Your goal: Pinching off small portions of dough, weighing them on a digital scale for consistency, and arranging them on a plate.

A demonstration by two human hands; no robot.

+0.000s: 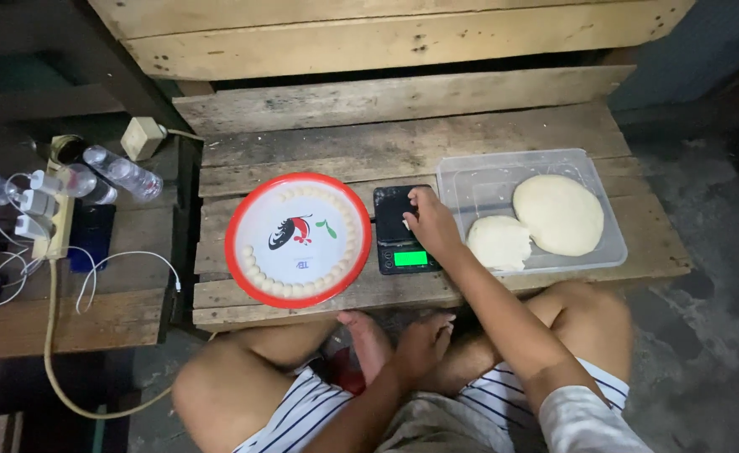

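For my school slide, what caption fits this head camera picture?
Right hand sets a dough bit on the scale, between the red-rimmed tray and dough tub.

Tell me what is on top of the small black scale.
The right hand rests on the scale, its fingertips pinching a small pale bit of dough. The lit green display at the front edge shows. The hand covers the platform's right part, so anything under it is hidden.

rough wood table, glossy tray

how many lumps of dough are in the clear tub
2: a large round lump of dough toward the far right of the clear tub, and a smaller lump at its near left.
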